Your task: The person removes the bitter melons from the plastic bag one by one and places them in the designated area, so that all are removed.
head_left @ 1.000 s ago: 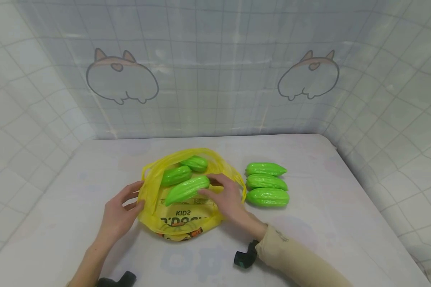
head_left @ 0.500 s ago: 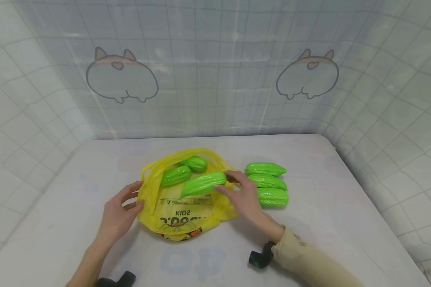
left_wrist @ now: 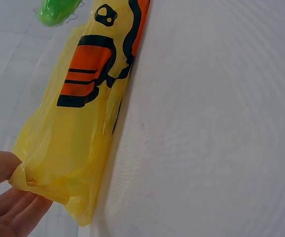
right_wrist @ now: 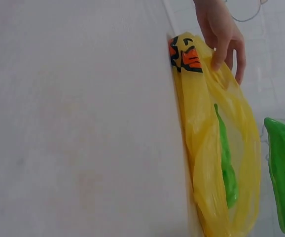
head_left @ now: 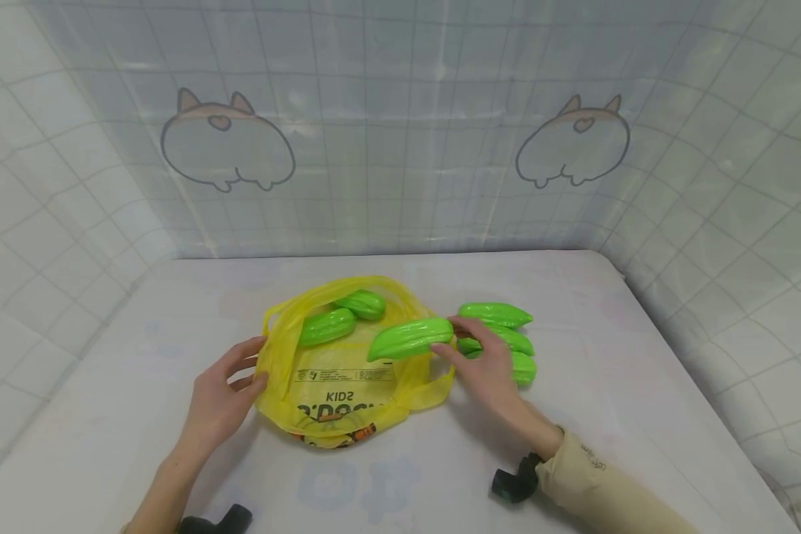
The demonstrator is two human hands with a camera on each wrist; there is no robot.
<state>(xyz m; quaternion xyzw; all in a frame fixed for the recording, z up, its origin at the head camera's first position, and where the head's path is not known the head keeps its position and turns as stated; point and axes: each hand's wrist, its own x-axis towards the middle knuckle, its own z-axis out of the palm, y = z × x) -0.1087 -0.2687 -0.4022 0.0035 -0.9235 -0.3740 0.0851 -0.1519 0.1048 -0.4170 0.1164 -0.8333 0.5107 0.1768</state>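
Observation:
My left hand pinches the left rim of a yellow plastic bag printed with dark letters, which lies with its mouth held wide. In the left wrist view, the bag's edge passes between the thumb and the fingers. Over the right side of the bag, my right hand grips the blunt end of a bright green, ribbed bitter melon, its tapered end pointing left. Deeper in the bag lie two more melons, one nearer the left and one behind it.
On the right of the bag, three similar green melons lie in a row, partly hidden behind my right hand. The white table is bordered by tiled-pattern sheeting at the back and sides.
My right hand has moved right with the melon, from over the bag's middle to its right rim, and covers more of the row. My left hand has stayed on the bag.

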